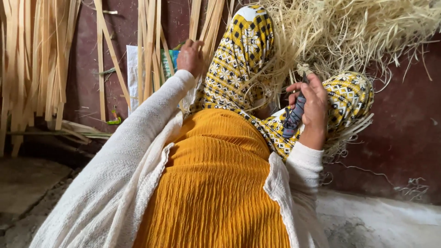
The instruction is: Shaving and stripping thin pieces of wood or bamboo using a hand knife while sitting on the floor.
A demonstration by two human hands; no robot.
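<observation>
Pale bamboo strips (36, 64) lie fanned on the dark red floor (404, 128), too many to count. The left hand (189, 56) reaches among them, fingers curled onto one strip (148, 59). The right hand (308, 106) grips a single wrapped-handle knife (293, 118), fingers closed around it; a heap of shavings (349, 32) lies just beyond. Judged step: selecting a strip; drawing it within reach of the blade seems called for.

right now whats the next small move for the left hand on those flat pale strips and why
Probably close the left hand on one flat pale strip and draw it toward the lap: it rests on the strips, while the right hand already grips a dark-wrapped tool handle.
</observation>
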